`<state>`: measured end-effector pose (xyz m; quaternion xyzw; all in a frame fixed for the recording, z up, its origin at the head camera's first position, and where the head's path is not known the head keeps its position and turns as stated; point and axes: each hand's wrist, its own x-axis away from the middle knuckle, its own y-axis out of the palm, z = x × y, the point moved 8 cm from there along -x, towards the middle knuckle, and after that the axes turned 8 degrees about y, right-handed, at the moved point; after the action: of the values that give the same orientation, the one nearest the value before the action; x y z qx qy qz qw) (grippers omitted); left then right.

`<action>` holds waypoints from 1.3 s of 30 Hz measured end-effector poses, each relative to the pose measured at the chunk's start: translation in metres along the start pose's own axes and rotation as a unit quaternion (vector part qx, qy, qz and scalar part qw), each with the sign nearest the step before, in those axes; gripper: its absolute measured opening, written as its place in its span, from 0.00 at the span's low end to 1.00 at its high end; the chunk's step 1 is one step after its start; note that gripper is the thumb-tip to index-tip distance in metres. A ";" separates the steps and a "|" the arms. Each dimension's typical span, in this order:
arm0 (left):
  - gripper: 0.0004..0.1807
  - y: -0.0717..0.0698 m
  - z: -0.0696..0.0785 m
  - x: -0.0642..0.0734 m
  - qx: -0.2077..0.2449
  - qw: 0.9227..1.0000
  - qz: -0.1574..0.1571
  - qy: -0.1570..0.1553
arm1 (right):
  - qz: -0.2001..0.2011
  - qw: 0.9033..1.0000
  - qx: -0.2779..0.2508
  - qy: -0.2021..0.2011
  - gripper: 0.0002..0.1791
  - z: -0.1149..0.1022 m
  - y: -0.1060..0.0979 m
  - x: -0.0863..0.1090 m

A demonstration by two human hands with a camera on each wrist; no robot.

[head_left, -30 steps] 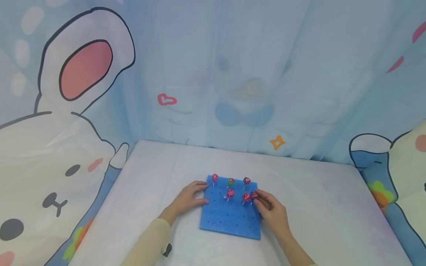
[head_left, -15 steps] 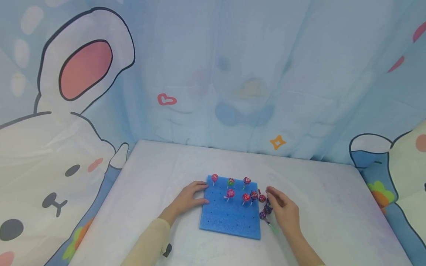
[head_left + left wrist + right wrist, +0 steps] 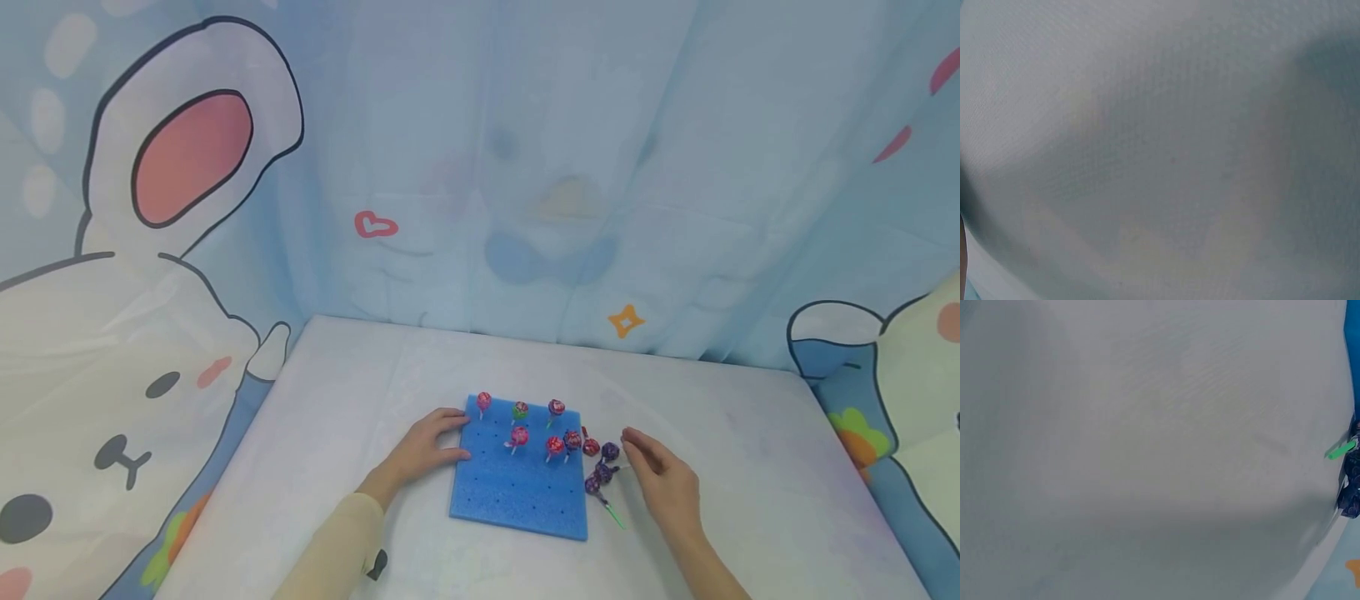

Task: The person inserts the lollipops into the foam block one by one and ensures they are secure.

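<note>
Several wrapped lollipops stand upright in a blue foam board (image 3: 517, 492) with small holes, among them a pink one (image 3: 520, 436) and a dark red one (image 3: 572, 440) at the right edge. My left hand (image 3: 423, 446) rests at the board's left edge, thumb and fingers spread. On the table right of the board lie several loose lollipops, one red (image 3: 591, 447) and others purple (image 3: 603, 472), one with a green stick (image 3: 1341, 450). My right hand (image 3: 663, 483) is just right of them, fingers loosely bent and nothing visible in them. A white stick reaches close to its thumb.
A pale cloth covers the table (image 3: 750, 467). Behind it hangs a light blue curtain (image 3: 585, 125) with cartoon prints. The left wrist view is filled by blurred pale cloth (image 3: 1160, 150).
My right hand has let go of the dark red lollipop in the board and moved right, past the loose lollipops, which are now uncovered. The left hand has stayed at the board.
</note>
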<state>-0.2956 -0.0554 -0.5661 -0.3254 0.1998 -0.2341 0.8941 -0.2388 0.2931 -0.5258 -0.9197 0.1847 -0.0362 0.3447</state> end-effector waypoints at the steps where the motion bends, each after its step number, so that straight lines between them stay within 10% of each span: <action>1: 0.32 0.000 0.000 0.000 0.000 1.000 0.000 0.000 | 0.001 1.000 0.001 -0.001 0.19 0.001 -0.001 0.000; 21: 0.33 0.001 -0.004 -0.001 0.000 1.000 -0.005 -0.015 | -0.068 0.988 0.085 -0.112 0.17 0.005 0.015 0.008; 31: 0.33 0.002 -0.006 -0.001 0.001 1.000 -0.006 -0.012 | -0.139 0.961 0.191 -0.143 0.20 0.004 0.031 0.016; 39: 0.33 0.001 -0.003 0.000 0.007 1.000 -0.006 -0.009 | -0.120 0.930 0.271 -0.217 0.22 0.001 0.039 0.020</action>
<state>-0.2966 -0.0559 -0.5692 -0.3225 0.1879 -0.2384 0.8966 -0.2319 0.2593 -0.5531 -0.7920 -0.0238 0.0747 0.6054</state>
